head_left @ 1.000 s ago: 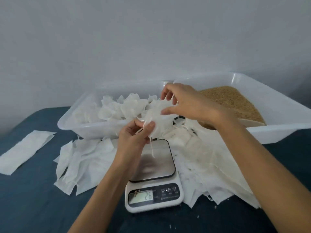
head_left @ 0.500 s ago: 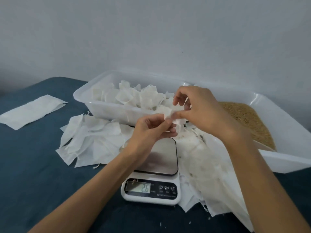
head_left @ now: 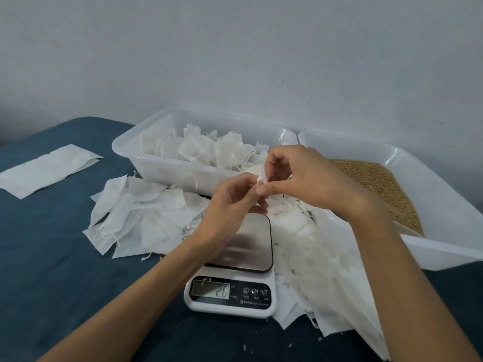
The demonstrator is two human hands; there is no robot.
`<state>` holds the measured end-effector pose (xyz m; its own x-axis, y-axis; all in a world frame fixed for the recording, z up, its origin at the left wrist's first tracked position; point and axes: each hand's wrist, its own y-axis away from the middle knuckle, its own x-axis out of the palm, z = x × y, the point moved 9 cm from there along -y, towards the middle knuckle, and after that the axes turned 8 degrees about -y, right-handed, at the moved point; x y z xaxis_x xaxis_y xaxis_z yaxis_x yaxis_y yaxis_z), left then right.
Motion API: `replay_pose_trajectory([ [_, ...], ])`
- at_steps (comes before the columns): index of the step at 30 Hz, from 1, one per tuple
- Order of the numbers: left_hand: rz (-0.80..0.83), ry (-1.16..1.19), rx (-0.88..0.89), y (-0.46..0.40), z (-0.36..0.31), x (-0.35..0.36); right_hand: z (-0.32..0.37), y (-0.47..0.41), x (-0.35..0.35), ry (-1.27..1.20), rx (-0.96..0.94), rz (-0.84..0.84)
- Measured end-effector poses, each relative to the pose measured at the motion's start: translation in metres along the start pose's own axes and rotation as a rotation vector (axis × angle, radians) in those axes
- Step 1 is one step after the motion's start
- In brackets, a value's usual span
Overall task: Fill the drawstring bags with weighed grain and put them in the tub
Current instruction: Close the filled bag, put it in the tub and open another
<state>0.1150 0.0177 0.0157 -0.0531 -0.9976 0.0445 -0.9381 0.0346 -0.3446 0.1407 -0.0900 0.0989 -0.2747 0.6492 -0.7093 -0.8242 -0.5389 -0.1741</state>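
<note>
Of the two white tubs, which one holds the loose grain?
The right tub, beside the right hand: brown grain fills it. The left tub holds filled white bags instead.

The scale (head_left: 231,280) sits before two tubs: filled bags (head_left: 209,150) left, grain (head_left: 379,189) right.

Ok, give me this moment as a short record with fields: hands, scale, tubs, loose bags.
left hand: pinches the small white bag
right hand: pinches the same bag from the other side
bag position: held above the scale, near the front of the left tub
scale platform: bare
scale display: appears to read 26
left tub: holds filled bags
right tub: holds grain
empty bags: heaped on the blue cloth, left and right of the scale
</note>
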Motion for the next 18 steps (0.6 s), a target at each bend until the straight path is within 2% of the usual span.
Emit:
replay_pose_trajectory([
  [3, 0.015, -0.054, 0.008, 0.001, -0.003, 0.002, -0.004, 0.0, -0.001, -0.073, 0.006, 0.002],
  [7, 0.03, -0.099, -0.008, 0.002, -0.002, 0.005, -0.008, -0.001, -0.003, -0.013, 0.01, 0.012],
  [13, -0.035, 0.003, -0.065, -0.001, 0.004, -0.004, -0.013, 0.002, -0.014, -0.012, 0.044, -0.023],
  [18, 0.001, -0.091, -0.001, 0.002, -0.001, 0.001, -0.011, 0.004, -0.003, -0.064, 0.098, 0.072],
])
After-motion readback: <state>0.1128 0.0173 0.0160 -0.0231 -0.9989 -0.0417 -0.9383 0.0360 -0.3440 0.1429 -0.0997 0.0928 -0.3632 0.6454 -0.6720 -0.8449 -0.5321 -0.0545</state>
